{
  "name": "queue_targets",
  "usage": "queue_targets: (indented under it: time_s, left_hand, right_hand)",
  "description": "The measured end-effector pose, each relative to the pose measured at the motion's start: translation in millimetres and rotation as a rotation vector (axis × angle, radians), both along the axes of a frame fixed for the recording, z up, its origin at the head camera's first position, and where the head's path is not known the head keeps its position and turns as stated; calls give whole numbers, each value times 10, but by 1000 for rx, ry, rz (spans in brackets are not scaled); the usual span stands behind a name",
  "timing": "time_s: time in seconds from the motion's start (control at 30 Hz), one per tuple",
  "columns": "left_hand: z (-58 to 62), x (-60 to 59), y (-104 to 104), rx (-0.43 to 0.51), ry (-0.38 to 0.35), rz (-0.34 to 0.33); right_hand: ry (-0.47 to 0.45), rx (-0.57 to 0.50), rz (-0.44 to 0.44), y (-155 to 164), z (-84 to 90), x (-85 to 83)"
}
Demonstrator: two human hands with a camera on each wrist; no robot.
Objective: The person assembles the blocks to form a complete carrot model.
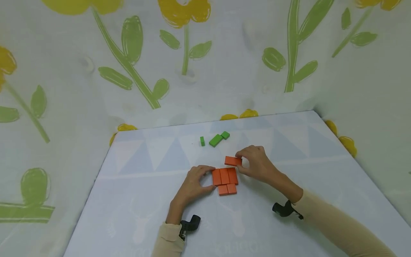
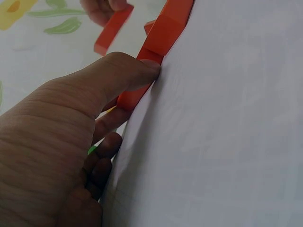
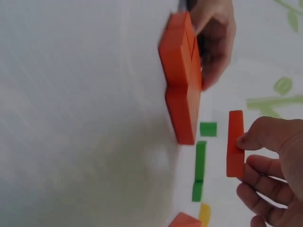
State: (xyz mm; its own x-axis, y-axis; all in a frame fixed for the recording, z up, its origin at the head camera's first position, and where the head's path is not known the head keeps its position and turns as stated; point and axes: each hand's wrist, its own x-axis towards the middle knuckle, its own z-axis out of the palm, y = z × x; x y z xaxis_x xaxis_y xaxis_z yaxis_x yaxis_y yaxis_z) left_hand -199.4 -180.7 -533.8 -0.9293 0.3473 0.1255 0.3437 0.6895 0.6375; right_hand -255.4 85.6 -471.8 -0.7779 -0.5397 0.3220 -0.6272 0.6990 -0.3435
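The right hand (image 1: 257,165) pinches a flat orange rectangular block (image 1: 233,161) between thumb and fingertips, holding it just beyond the far edge of a cluster of orange rectangular blocks (image 1: 226,180) that lies flat on the pale patterned desk (image 1: 135,185). In the right wrist view the held block (image 3: 235,143) stands clear of the cluster (image 3: 182,90), with a gap between them; whether its underside touches the desk cannot be told.

The left hand (image 1: 194,184) rests at the left side of the cluster, fingers curled so that the thumb and fingertips press against the side of the nearest orange block. The left wrist view shows the thumb (image 2: 128,71) laid along the cluster's edge (image 2: 142,80), with the other fingers tucked in behind it.

The cluster is made of three blocks set side by side lengthwise, with two smaller-looking blocks butted against their near ends (the joints between them are plain in the head view). All of them touch one another.

Farther back on the desk, well apart from both hands, lie three green rectangular blocks (image 1: 216,140): one small piece alone to the left, and two that sit touching or nearly so to its right.

Behind the desk hangs a white cloth printed with yellow flowers and green stems (image 1: 135,64). A black wrist-mounted camera bracket (image 1: 191,223) shows on each cream sleeve (image 1: 337,225).
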Motion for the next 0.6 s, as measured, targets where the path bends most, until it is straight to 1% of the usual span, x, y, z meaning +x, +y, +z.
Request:
queue_targets:
  time_s: [0.13,0.27,0.43,0.6]
  left_hand:
    - [-12,-3,-12,11,-5,-3]
    - [-7,8,-15,13,-16,2]
    - [13,9,-14,22,-13,8]
    - [-2,-6,-15,15,12,-7]
  right_hand:
    - [19,-24,70,22,27,241]
    - [50,-30,135,12,20,427]
    - [85,-38,202,-24,-28,577]
    - [113,-37,247,-31,-109,685]
